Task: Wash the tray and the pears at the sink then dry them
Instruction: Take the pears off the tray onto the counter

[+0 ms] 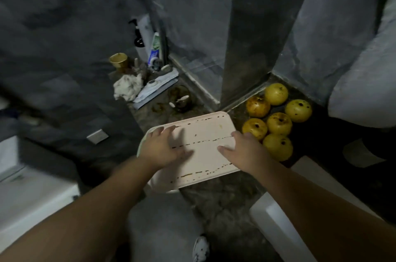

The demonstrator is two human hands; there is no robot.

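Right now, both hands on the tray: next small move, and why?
Probably lift the pale pink rectangular plastic tray off the dark counter and carry it toward the sink. The left hand and right hand lie on its two sides, brown dirt streaks cross it, and the six spotted yellow pears sit beside it, not on it.

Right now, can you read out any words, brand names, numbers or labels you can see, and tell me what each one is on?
No text here can be read.
Toothpaste tube: green and blue printing, too blurred to read.
White pump bottle: no legible label.
Folded papers on the ledge: any print is too small to make out.
Tray and pears: brown marks and spots only, no writing.
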